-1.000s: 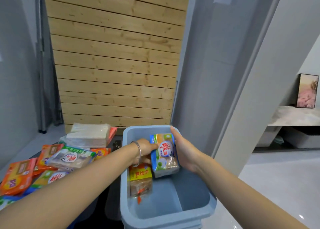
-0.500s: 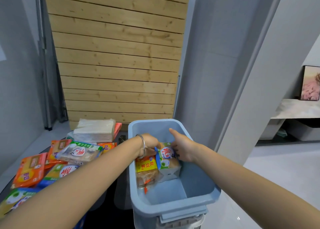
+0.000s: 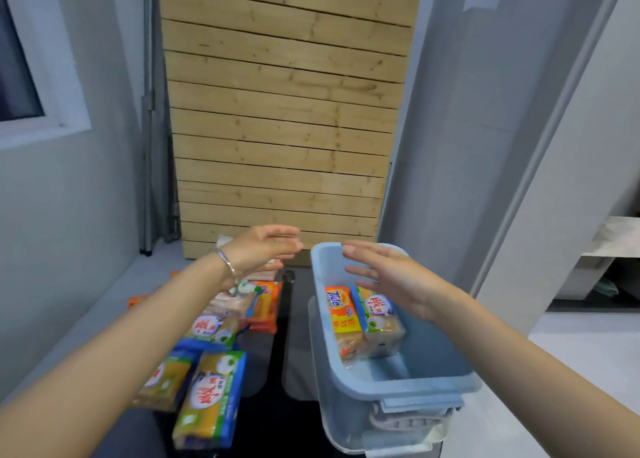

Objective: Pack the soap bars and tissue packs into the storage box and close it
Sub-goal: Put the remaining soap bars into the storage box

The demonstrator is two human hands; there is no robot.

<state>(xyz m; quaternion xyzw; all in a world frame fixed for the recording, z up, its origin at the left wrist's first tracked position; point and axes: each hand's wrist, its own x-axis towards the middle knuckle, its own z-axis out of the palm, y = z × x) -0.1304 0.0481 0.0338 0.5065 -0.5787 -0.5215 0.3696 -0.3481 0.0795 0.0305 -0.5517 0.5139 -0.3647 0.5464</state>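
Note:
The blue storage box (image 3: 398,383) stands open at the lower right. Two soap packs stand inside it side by side: an orange-and-yellow one (image 3: 341,314) and a blue-and-green one (image 3: 379,319). My right hand (image 3: 391,277) hovers above the box with fingers spread, holding nothing. My left hand (image 3: 263,250), a bracelet on its wrist, is raised left of the box, open and empty. Several more soap packs (image 3: 211,398) lie in a pile on the dark surface at the left. A tissue pack is mostly hidden behind my left hand.
A wooden slatted panel (image 3: 284,118) leans against the wall behind the box. Grey walls close in on both sides. A dark low table (image 3: 277,423) carries the pile and the box. A pale shelf (image 3: 616,243) sits at the far right.
Both hands let go of the soap packs and lifted out of the box. The left hand moved left over the pile. The two packs now stand in the box.

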